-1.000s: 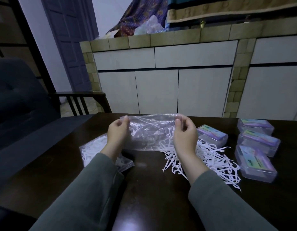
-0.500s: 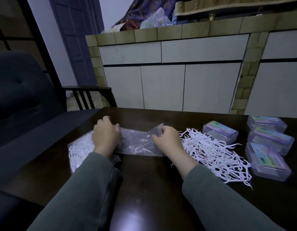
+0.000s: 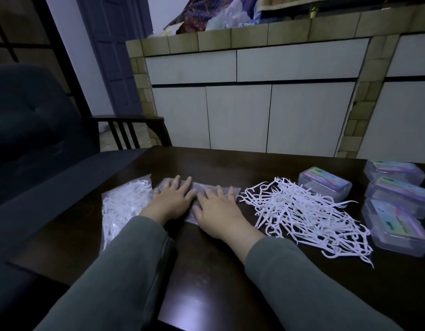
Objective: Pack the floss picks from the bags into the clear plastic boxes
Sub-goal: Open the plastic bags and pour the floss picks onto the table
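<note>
near table (image 3: 206,271): bare, open reach | left: full bag (image 3: 122,206) | centre: flat bag (image 3: 202,187) under both hands | right: picks (image 3: 302,211), then seemingly four boxes (image 3: 324,183), blocking

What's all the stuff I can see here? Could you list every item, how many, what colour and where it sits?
Loose white plastic floss picks: one big pile, white, on the table right of the hands.
Clear plastic boxes with pastel labels: four, lids shut, at the table's right side.
Full clear plastic bag of floss picks: one, far left on the table.
Flattened empty clear plastic bag: one, under both hands.
Dark wooden table: one, dark brown, foreground.
Dark upholstered armchair: one, left.
White cabinet with tan tiled edging: one, behind the table.
Grey door: one, back left.
Left hand: flat on the empty bag, grey sleeve.
Right hand: flat on the empty bag, grey sleeve.
</note>
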Tool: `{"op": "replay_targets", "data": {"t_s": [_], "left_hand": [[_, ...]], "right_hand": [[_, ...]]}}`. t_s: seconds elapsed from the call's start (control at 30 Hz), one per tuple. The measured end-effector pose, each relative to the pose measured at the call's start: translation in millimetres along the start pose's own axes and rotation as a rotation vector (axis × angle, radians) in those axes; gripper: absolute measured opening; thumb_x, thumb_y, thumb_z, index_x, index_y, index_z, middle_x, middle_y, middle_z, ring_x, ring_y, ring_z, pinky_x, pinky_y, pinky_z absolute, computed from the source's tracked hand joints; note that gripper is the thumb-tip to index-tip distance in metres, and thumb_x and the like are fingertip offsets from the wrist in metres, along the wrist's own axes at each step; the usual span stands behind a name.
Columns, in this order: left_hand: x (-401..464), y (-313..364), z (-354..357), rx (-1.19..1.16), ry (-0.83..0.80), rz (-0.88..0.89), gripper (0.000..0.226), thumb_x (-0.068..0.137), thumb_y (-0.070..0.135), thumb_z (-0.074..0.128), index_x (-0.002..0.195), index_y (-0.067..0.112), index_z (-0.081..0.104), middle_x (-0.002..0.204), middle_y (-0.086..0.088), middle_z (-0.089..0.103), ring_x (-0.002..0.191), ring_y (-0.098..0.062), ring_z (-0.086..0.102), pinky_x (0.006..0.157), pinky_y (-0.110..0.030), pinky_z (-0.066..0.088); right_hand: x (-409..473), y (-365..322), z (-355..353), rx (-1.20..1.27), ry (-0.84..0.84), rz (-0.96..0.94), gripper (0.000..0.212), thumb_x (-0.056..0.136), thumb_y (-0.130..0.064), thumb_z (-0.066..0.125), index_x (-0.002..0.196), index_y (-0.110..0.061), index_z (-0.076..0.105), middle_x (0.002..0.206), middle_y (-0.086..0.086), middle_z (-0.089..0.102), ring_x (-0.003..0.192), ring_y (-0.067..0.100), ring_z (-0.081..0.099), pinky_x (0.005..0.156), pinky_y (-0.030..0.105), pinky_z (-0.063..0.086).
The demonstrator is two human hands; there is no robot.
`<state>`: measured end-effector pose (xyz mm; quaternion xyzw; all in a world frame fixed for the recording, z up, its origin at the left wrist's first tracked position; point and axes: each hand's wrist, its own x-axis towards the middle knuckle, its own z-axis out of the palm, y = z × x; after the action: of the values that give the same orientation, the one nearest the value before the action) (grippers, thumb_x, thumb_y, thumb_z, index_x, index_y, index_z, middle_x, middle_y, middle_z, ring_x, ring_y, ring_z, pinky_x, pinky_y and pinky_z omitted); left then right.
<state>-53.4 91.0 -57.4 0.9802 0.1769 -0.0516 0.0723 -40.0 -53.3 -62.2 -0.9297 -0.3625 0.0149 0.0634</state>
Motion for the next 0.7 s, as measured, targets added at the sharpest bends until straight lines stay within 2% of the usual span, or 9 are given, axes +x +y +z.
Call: {"op": "replay_targets", "data": {"t_s": [0.13,0.3,0.37,0.43,0.53,0.6,0.7], "left_hand": [[1,-2,4,0.014,0.005,-0.024,0.057,0.101,0.052,0.017,0.153,0.035,0.002,0.162,-0.005,-0.005,0.149,-0.024,-0.004,0.116,-0.051,0.002],[-2,-1,2,-0.046,0.025,-0.017,0.058,0.1,0.054,0.022,0.153,0.035,0.009,0.162,-0.005,0.001,0.149,-0.023,0.001,0.117,-0.051,0.006],[-6,3,-5,-0.033,0.056,-0.004,0.058,0.1,0.052,0.03,0.152,0.031,0.018,0.161,-0.007,0.01,0.148,-0.026,0.011,0.115,-0.053,0.013],[-12,13,-17,0.01,0.091,0.008,0.053,0.099,0.045,0.039,0.147,0.024,0.034,0.156,-0.009,0.026,0.142,-0.028,0.027,0.111,-0.05,0.023],[-22,40,-36,-0.053,0.152,0.059,0.045,0.097,0.038,0.047,0.138,0.02,0.048,0.138,-0.007,0.053,0.124,-0.024,0.05,0.102,-0.04,0.04],[-33,66,-43,-0.084,0.24,0.144,0.042,0.097,0.038,0.049,0.136,0.022,0.05,0.128,-0.003,0.06,0.114,-0.02,0.057,0.095,-0.035,0.047],[-47,106,-44,-0.164,0.334,0.342,0.032,0.095,0.037,0.051,0.125,0.028,0.058,0.114,0.004,0.066,0.103,-0.014,0.062,0.09,-0.036,0.051]], "right_hand": [[-2,4,7,0.116,-0.047,0.035,0.061,0.102,-0.045,0.024,0.155,-0.018,0.01,0.162,0.008,0.003,0.148,0.03,-0.004,0.118,0.051,-0.003],[-8,5,2,0.144,-0.019,0.037,0.067,0.101,-0.048,0.03,0.155,-0.01,0.013,0.162,0.008,0.008,0.149,0.028,0.001,0.119,0.047,0.001],[-15,5,-4,0.171,0.014,0.017,0.065,0.1,-0.047,0.034,0.153,-0.011,0.02,0.161,0.009,0.016,0.148,0.029,0.008,0.118,0.048,0.004],[-26,6,-14,0.198,0.098,-0.015,0.06,0.1,-0.044,0.039,0.149,-0.012,0.031,0.156,0.008,0.03,0.145,0.027,0.02,0.117,0.049,0.008],[-50,14,-31,0.29,0.31,-0.044,0.044,0.096,-0.037,0.049,0.134,-0.017,0.054,0.137,0.004,0.053,0.129,0.023,0.044,0.112,0.045,0.027],[-66,28,-39,0.352,0.41,-0.02,0.037,0.092,-0.034,0.054,0.124,-0.015,0.063,0.124,0.004,0.061,0.117,0.024,0.052,0.101,0.04,0.039],[-95,62,-49,0.351,0.523,0.043,0.03,0.091,-0.033,0.057,0.112,-0.017,0.069,0.111,0.002,0.065,0.107,0.021,0.055,0.091,0.035,0.044]]}}
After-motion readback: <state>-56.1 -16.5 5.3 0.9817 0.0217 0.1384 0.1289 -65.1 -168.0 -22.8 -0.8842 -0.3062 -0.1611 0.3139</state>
